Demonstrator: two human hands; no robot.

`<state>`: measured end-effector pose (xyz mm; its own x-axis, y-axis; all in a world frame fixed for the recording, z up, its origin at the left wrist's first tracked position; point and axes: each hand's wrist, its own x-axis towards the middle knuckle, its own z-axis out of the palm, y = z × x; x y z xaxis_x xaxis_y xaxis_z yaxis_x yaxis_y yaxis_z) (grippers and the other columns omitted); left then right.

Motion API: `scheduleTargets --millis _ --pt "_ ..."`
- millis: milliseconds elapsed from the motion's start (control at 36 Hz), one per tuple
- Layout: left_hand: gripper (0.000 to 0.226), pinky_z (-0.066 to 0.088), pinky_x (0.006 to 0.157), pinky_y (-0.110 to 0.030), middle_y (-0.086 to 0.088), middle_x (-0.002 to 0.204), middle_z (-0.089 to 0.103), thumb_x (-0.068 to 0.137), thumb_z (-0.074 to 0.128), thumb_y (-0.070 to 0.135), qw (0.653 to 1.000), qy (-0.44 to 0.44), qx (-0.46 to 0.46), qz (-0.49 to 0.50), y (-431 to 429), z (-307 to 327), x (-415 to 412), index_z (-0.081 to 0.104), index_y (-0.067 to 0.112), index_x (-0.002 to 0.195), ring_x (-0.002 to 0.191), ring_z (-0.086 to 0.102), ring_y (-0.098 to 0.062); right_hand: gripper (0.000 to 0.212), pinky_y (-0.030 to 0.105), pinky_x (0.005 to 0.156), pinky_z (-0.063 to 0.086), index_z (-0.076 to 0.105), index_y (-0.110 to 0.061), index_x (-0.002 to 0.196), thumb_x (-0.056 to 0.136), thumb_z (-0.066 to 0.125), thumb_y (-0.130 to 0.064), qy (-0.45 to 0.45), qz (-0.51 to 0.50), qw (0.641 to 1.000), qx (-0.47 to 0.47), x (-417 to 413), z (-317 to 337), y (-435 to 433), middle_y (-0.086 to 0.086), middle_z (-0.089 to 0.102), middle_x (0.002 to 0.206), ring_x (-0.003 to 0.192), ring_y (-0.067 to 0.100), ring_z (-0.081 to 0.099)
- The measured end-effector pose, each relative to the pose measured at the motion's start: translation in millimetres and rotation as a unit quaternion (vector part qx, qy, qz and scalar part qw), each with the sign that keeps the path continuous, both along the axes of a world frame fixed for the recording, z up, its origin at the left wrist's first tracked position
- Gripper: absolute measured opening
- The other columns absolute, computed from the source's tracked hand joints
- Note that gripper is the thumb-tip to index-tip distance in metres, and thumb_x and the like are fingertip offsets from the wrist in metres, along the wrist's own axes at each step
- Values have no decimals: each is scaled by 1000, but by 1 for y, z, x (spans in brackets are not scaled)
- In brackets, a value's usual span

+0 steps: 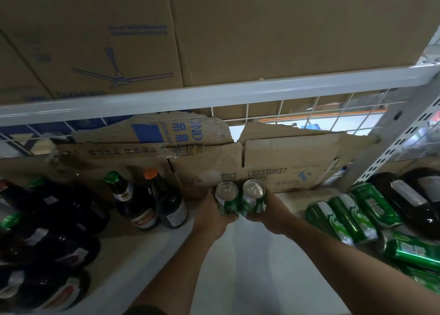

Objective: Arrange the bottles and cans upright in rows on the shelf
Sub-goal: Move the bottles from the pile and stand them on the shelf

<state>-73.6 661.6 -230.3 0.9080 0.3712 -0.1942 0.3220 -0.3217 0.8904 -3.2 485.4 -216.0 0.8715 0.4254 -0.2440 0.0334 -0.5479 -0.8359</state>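
Cardboard fills most of the view: two big brown cartons sit side by side on the upper shelf, the left carton [90, 40] printed with a blue ceiling-fan drawing and the right carton [297, 24] plain. Below them a pale grey metal shelf rail [214, 95] crosses the frame from left to right, and a slotted grey upright post [390, 143] slants down on the right. Behind the lower level, torn flattened cardboard [273, 162] leans against a white wire grid [309, 109] and closes off the back of the shelf. The lower shelf board [257, 255] is pale and bare in the middle. On its left stands a crowd of dark glass bottles [47, 231], upright and packed close; nearest the centre are a green-capped bottle [128, 200] and, just beside it, an orange-capped bottle [166, 200], both upright. On the right, several green cans [352, 214] lie on their sides in a loose heap, with a large dark bottle [419, 200] lying down behind them. In the centre, two bare forearms reach in from below. The left hand [212, 217] is wrapped around a left green can [227, 199], and the right hand [269, 212] is wrapped around a right green can [253, 196]. Both cans are upright, silver tops showing, their sides touching, close to the cardboard at the back. Whether their bases rest on the board cannot be told.
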Motion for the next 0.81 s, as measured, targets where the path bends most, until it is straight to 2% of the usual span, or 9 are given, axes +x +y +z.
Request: scheduleTargets --millis 83,194,306,389,472,556,611,694,806 --pt "88 50 102 -42 8 127 62 57 97 14 1000 9 1 6 -2 4 0 50 28 131 117 57 -16 89 46 108 49 48 -25 142 65 92 -12 -9 6 1000 -6 1 -2 1 -5 65 128 122 18 59" --pt "92 50 105 -46 8 128 63 53 96 19 999 25 -23 6 -2 4 0 51 30 132 124 58 -21 87 46 109 48 47 -23 142 67 91 -11 -5 5 1000 -6 -1 0 1 -2 64 129 124 21 58" --pt "88 48 98 -35 -2 132 61 63 92 0 997 47 -53 12 -1 12 1 51 17 138 124 56 -23 89 37 107 46 40 -16 143 70 89 -5 12 8 1000 -15 -2 10 -2 -4 57 126 120 18 54" --pt "96 50 101 -41 -2 138 58 60 93 -2 997 41 -57 5 -4 24 -3 45 20 140 126 54 -23 98 35 103 47 31 -17 145 68 89 3 22 7 1000 -10 -1 19 -9 -4 52 124 119 18 51" --pt "82 51 91 -34 -3 130 60 65 90 -3 997 26 -70 26 -6 44 -6 49 17 133 116 58 -21 103 32 101 46 28 -21 145 66 90 4 22 -2 1000 -3 0 30 -23 -1 51 131 122 18 49" --pt "52 52 70 -26 -4 111 67 74 87 7 996 1 -61 68 -7 74 -10 58 15 117 92 62 -14 94 30 98 44 32 -17 142 69 88 3 8 -14 1000 1 0 45 -41 -4 47 124 120 17 47" --pt "39 47 64 -23 1 102 65 78 84 13 996 -31 -36 78 -13 93 -12 61 17 110 86 60 -7 84 28 91 46 35 -16 140 73 82 4 0 -23 1000 3 1 53 -57 -1 47 126 123 20 49" --pt "27 50 70 -29 3 95 64 81 79 17 993 -78 11 89 -33 118 -12 60 26 98 83 61 -10 75 16 71 49 36 -18 141 81 73 5 -10 -23 1000 18 3 71 -80 -1 46 129 108 13 54" --pt "35 52 79 -31 11 102 60 82 80 25 998 -65 22 15 -76 140 -3 57 31 108 91 60 -5 56 22 78 49 40 -29 121 85 71 2 -47 -33 997 46 6 92 -112 -13 51 112 115 16 56"
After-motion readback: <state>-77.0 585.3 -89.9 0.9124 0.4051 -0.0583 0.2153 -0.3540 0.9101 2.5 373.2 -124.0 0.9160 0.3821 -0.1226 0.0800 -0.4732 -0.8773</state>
